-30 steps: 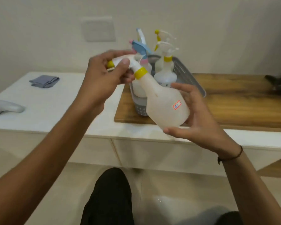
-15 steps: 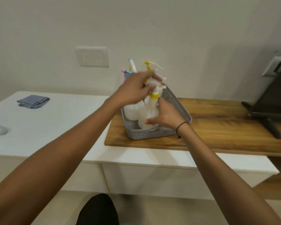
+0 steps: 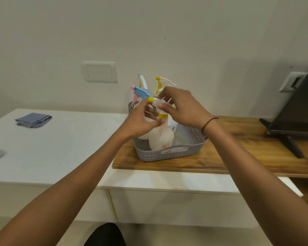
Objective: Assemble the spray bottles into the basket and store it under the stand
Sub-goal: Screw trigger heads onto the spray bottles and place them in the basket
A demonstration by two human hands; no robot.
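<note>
Hands (image 3: 164,112) hide, seemingly gripping, bottle's (image 3: 161,137) sprayer.

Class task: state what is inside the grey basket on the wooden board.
The grey basket holds white spray bottles: the nearest, yellow-collared and labelled, stands upright. More stand behind; both hands cover them, so their count is unclear.

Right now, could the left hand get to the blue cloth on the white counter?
Probably yes. The folded blue cloth lies in the open with nothing around it, though the left hand is busy at the spray bottle.
</note>
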